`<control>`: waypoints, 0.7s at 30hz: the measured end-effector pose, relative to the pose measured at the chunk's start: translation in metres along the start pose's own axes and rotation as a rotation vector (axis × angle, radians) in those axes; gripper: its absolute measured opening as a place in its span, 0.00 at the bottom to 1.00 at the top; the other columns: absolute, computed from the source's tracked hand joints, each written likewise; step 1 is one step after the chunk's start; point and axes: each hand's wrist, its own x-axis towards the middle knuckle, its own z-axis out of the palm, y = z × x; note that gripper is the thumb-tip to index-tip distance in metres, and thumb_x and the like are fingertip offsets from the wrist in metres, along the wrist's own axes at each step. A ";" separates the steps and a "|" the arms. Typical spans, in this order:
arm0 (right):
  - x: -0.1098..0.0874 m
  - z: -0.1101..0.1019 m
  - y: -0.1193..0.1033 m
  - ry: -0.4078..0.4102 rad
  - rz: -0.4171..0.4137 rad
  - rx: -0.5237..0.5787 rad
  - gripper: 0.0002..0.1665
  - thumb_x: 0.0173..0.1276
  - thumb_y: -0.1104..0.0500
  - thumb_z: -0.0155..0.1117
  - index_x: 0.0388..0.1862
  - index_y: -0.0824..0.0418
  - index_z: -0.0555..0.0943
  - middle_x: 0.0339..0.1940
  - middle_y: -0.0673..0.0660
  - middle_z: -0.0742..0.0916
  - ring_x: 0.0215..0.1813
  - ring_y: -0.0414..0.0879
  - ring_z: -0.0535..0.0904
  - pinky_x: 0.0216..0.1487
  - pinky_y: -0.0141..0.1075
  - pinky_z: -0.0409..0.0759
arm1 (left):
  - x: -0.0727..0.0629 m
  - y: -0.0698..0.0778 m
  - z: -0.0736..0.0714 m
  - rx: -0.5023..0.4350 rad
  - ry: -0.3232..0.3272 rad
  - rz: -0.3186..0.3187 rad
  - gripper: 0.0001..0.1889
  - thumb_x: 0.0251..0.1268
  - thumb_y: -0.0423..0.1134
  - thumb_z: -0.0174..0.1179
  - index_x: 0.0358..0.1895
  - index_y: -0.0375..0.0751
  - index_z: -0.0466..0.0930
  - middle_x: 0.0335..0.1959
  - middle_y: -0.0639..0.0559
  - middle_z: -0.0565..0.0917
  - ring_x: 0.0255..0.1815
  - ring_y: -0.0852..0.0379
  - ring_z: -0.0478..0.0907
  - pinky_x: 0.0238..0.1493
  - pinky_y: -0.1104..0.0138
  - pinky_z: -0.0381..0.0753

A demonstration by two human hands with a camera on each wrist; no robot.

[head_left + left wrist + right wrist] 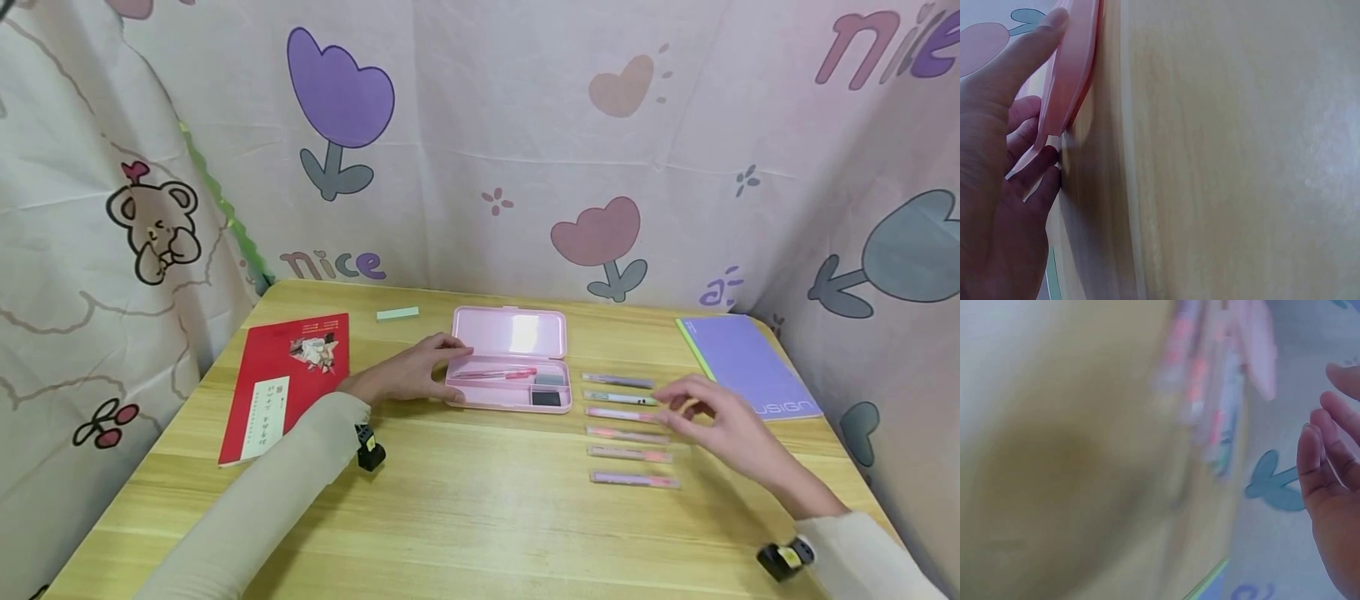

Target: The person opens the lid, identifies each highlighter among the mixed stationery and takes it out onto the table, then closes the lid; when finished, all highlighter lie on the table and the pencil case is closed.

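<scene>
A pink pencil case (483,333) lies with its lid folded back. My left hand (408,371) holds its left end, with the thumb (1032,50) along the front wall and the other fingers round the back. Inside the case are pink pens (495,374), a grey block (549,380) and a black block (546,398). To its right, several slim pens (618,414) with clear, pink and purple parts lie in a column. Over their right ends hovers my right hand (716,421), its fingers loosely bent and, in the right wrist view, holding nothing.
A red book (300,392) lies on the left of the wooden table (465,508). Behind the case is a small pale green strip (397,314). A purple notebook (742,362) lies at the back right. Printed curtains (480,150) hang round the table.
</scene>
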 end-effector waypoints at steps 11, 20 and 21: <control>0.085 0.044 -0.005 -0.095 0.166 0.097 0.21 0.80 0.54 0.72 0.66 0.61 0.85 0.65 0.59 0.86 0.61 0.52 0.85 0.61 0.37 0.87 | 0.003 0.001 0.001 0.016 -0.015 0.002 0.52 0.63 0.64 0.77 0.87 0.51 0.64 0.84 0.45 0.64 0.84 0.43 0.63 0.86 0.41 0.64; 0.122 0.078 -0.014 -0.201 0.291 0.224 0.27 0.80 0.52 0.70 0.72 0.59 0.81 0.81 0.65 0.71 0.72 0.64 0.78 0.66 0.54 0.86 | -0.002 0.001 -0.005 0.065 -0.013 0.000 0.52 0.64 0.63 0.76 0.87 0.49 0.63 0.83 0.45 0.65 0.83 0.43 0.64 0.85 0.42 0.66; 0.125 0.081 -0.014 -0.205 0.313 0.237 0.27 0.81 0.51 0.70 0.73 0.59 0.80 0.83 0.65 0.69 0.73 0.65 0.77 0.67 0.54 0.85 | -0.002 0.000 -0.005 0.063 -0.012 0.000 0.52 0.64 0.63 0.76 0.87 0.49 0.63 0.83 0.44 0.65 0.83 0.43 0.64 0.85 0.42 0.66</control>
